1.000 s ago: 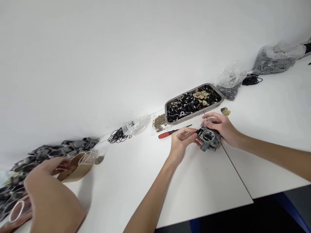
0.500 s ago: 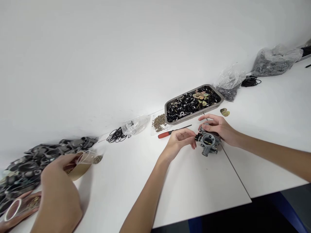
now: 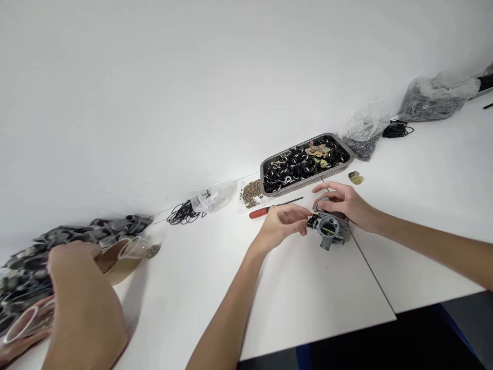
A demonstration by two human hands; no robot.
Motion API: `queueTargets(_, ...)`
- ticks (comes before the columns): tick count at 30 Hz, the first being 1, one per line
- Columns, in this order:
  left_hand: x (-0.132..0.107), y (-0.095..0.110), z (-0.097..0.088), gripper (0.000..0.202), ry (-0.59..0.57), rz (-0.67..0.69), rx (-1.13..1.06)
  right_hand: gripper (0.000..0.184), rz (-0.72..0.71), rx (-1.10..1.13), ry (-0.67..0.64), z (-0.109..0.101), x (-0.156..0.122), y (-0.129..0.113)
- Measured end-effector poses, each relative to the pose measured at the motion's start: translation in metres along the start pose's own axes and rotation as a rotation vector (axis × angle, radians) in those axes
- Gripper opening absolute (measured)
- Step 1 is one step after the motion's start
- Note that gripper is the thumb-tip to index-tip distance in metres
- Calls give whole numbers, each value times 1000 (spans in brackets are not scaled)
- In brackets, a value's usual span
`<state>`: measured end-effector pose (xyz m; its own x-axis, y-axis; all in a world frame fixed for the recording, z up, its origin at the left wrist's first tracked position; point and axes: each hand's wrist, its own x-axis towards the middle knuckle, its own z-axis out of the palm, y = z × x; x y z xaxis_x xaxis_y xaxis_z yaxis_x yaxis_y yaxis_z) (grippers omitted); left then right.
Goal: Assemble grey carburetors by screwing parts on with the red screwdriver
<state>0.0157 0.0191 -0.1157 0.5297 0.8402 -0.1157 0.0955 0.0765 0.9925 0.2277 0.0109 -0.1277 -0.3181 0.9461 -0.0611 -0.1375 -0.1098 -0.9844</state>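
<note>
A grey metal carburetor [image 3: 328, 227] rests on the white table with its round bore facing me. From the right, my right hand [image 3: 342, 203] is closed round its upper part, the forefinger raised. My left hand [image 3: 284, 224] is closed at its left side, thumb and fingers on a small black fitting [image 3: 313, 221]; the fingertips are partly hidden. Behind the left hand lies a screwdriver [image 3: 260, 212] with a red handle. Two thin brass-coloured discs [image 3: 356, 178] lie beyond my right hand.
A metal tray [image 3: 308, 188] of black parts and discs stands behind, beside small brass pieces [image 3: 252, 193]. Plastic bags [image 3: 365, 126] and black rings [image 3: 185, 213] line the wall. At left, a co-worker's arm [image 3: 87, 308] reaches by cups [image 3: 133, 248] and dark parts [image 3: 38, 262].
The carburetor has tilted slightly in my hands, which otherwise stay in place. The co-worker's hand has moved left, off the inside of the cup at the left.
</note>
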Motion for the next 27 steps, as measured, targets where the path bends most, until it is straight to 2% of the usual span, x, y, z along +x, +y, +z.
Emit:
queueTargets(7, 0, 1, -6, 20, 20, 11, 92, 39, 8, 14, 4, -1, 1, 1)
queueTargets(13, -3, 3, -8, 18, -80, -25, -37, 39, -9, -7, -17, -1, 0, 0)
queueTargets(19, -1, -1, -7, 20, -65, -40, -142, 41, -27, -19, -59, 1, 0, 0)
queueTargets(27, 0, -3, -7, 21, -103, -57, -120, 39, -14, -14, -83, 0, 0, 1)
